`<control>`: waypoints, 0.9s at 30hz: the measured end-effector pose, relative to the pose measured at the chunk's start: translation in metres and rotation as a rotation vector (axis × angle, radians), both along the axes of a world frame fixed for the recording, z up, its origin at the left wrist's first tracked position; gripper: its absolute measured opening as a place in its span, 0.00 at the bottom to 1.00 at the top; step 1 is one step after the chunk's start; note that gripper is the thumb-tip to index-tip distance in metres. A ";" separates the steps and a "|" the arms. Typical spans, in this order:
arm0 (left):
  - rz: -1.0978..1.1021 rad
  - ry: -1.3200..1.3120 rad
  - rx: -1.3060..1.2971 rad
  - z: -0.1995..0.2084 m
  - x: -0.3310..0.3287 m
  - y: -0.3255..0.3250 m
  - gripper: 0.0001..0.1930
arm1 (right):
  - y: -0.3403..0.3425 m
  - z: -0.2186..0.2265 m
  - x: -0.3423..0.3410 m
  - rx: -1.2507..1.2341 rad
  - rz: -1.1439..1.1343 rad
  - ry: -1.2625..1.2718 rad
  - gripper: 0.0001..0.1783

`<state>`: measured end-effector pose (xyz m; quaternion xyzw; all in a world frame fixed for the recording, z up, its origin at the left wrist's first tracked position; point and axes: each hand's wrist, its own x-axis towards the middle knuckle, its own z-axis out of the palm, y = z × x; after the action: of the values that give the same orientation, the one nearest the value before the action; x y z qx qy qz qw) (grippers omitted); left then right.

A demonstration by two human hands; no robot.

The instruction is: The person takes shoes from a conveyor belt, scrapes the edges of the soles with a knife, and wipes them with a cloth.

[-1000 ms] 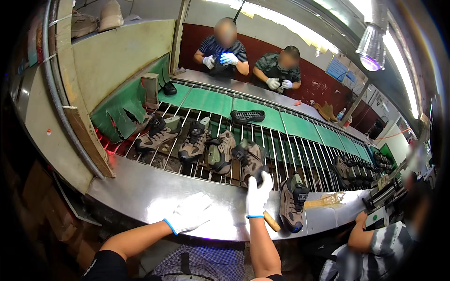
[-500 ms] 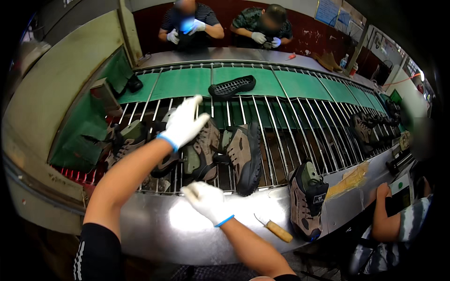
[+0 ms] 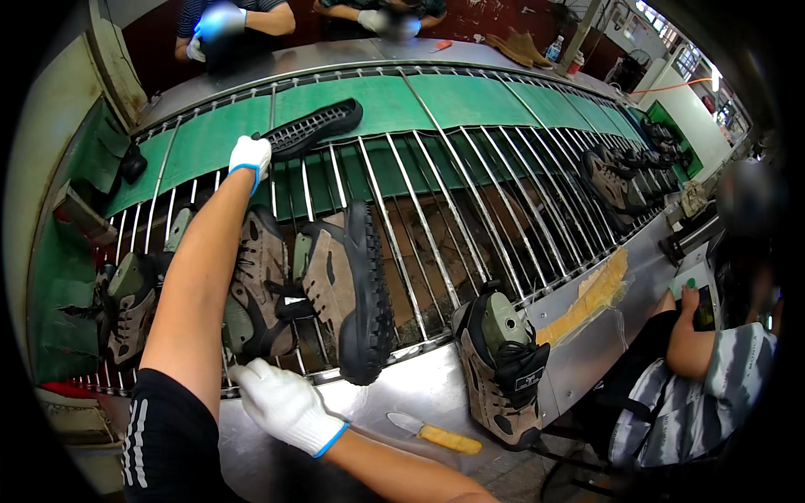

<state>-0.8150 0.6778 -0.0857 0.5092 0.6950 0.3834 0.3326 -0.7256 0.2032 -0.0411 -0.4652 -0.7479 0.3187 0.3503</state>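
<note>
A black shoe sole (image 3: 314, 132), its open lattice side facing up, lies on the green belt strip. My left hand (image 3: 251, 157), in a white glove with a blue cuff, is closed on its near left end. My right hand (image 3: 283, 408), gloved the same way, is over the metal ledge (image 3: 419, 381) with its fingers curled together. Nothing shows in it. Beside it, on the rods, rest a brown shoe (image 3: 262, 281) and another brown shoe (image 3: 348, 289) tipped on its side with its black tread showing. My left forearm hides part of the shoes behind it.
A knife with a wooden handle (image 3: 449, 438) lies on the ledge, left of a brown shoe with a green insert (image 3: 501, 369). More shoes (image 3: 616, 184) sit at the far right of the rods. Two gloved people work across the conveyor; another person (image 3: 696, 360) sits at right.
My left hand has reached forward from above the shoes and taken hold of the sole's end. The view has swung to the right. My right hand stays low by the ledge.
</note>
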 end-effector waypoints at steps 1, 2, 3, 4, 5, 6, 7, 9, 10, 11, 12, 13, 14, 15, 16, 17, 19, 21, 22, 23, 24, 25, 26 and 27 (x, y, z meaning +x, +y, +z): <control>0.083 -0.065 0.066 0.014 0.005 -0.007 0.17 | 0.000 0.000 0.002 -0.004 0.009 -0.023 0.20; 0.182 -0.121 0.133 0.026 -0.008 -0.016 0.17 | -0.001 -0.001 -0.001 0.043 -0.014 -0.008 0.16; 0.117 -0.277 0.208 0.043 -0.025 -0.022 0.17 | -0.003 -0.002 -0.003 0.060 -0.017 -0.021 0.15; 0.034 -0.469 0.236 0.074 -0.028 -0.039 0.16 | -0.002 -0.004 -0.003 0.079 -0.040 -0.037 0.13; -0.078 -0.494 0.262 0.113 -0.029 -0.063 0.14 | -0.001 -0.003 -0.001 0.130 -0.069 -0.018 0.10; -0.178 -0.511 0.295 0.147 -0.039 -0.088 0.13 | 0.000 -0.002 0.000 0.120 -0.044 -0.056 0.09; -0.202 -0.588 0.329 0.168 -0.069 -0.106 0.12 | -0.003 0.003 -0.002 0.119 -0.009 -0.021 0.09; -0.276 -0.591 0.319 0.214 -0.106 -0.153 0.11 | -0.004 0.005 -0.001 0.067 0.018 -0.021 0.11; -0.275 -0.530 0.304 0.232 -0.130 -0.185 0.11 | -0.004 0.006 -0.005 0.025 0.036 -0.042 0.12; -0.299 -0.558 0.335 0.242 -0.148 -0.220 0.13 | -0.005 0.008 -0.007 0.017 0.040 -0.008 0.14; -0.309 -0.638 0.354 0.243 -0.150 -0.254 0.15 | -0.005 0.008 -0.003 0.077 0.020 -0.008 0.15; -0.351 -0.702 0.292 0.242 -0.161 -0.288 0.16 | -0.002 0.006 -0.002 0.074 -0.001 -0.053 0.13; -0.305 -0.705 0.297 0.231 -0.171 -0.323 0.15 | -0.004 0.008 -0.001 0.065 -0.020 -0.107 0.11; -0.268 -0.752 0.245 0.214 -0.191 -0.362 0.15 | -0.011 0.020 -0.003 0.089 -0.070 -0.069 0.11; -0.190 -0.747 0.165 0.199 -0.203 -0.404 0.15 | -0.013 0.012 -0.009 0.175 -0.078 -0.083 0.10; -0.140 -0.802 0.064 0.172 -0.222 -0.444 0.14 | -0.020 0.014 -0.010 0.152 -0.059 -0.110 0.11; -0.072 -0.198 0.091 0.106 -0.265 -0.513 0.18 | -0.044 0.028 -0.015 0.091 -0.026 -0.096 0.12; -0.102 -0.061 0.016 0.044 -0.282 -0.574 0.16 | -0.074 0.039 -0.002 0.005 -0.036 -0.062 0.17; -0.056 -0.231 0.161 0.038 -0.285 -0.588 0.17 | -0.088 0.031 0.009 0.069 -0.040 0.018 0.20; 0.004 -0.267 0.139 0.038 -0.293 -0.604 0.17 | -0.106 0.060 0.020 -0.054 -0.049 -0.031 0.23; 0.069 -0.303 0.104 0.039 -0.297 -0.623 0.18 | -0.122 0.085 0.036 0.032 -0.126 -0.126 0.24; 0.038 -0.302 0.161 0.032 -0.294 -0.626 0.19 | -0.121 0.067 0.064 0.419 -0.243 -0.114 0.24; 0.036 -0.296 0.216 0.028 -0.295 -0.632 0.20 | -0.129 0.086 0.084 0.514 -0.387 -0.186 0.26; 0.026 -0.292 0.209 0.035 -0.285 -0.635 0.23 | -0.126 0.085 0.121 0.629 -0.529 -0.222 0.28</control>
<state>-1.1005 0.0430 -0.0509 0.4710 0.6021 0.5277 0.3704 -0.6050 0.0772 0.0444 -0.5429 -0.6967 -0.0778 0.4623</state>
